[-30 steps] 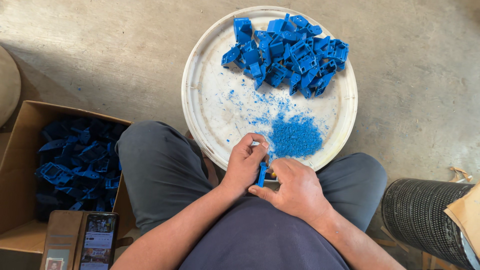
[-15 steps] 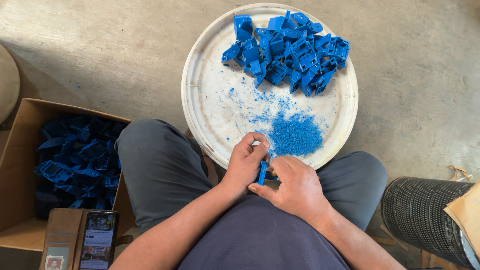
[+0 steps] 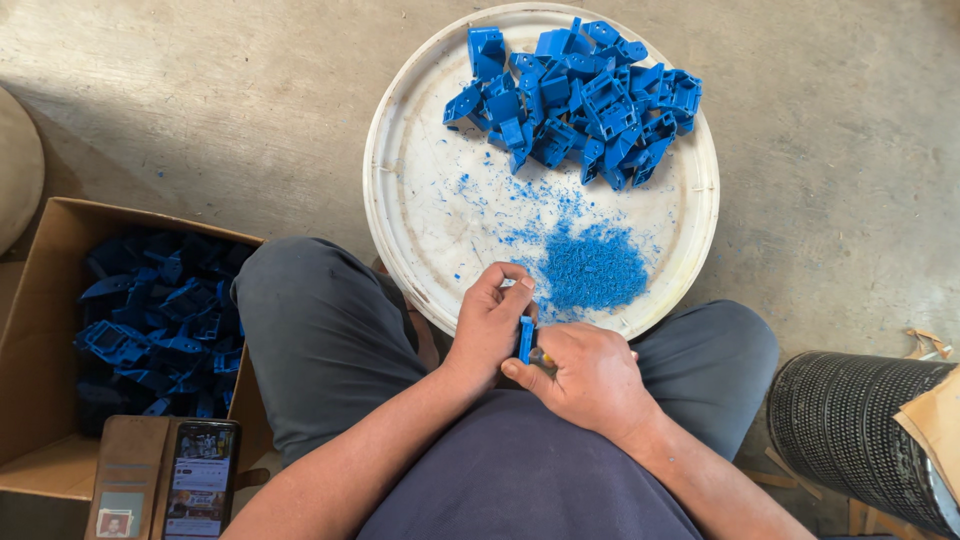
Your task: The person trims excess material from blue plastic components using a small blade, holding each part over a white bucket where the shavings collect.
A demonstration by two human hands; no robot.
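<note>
While left hand [image 3: 490,325] grips blue part [image 3: 525,338], right hand [image 3: 585,375] touching.

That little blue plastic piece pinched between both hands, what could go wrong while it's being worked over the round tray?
1. The blue plastic piece sits tight between the left hand and the right hand; a slip of whatever small tool the right hand grips might nick a fingertip.
2. The heap of blue shavings lies near the white tray's rim, so more trimmings may spill onto the grey trousers.
</note>
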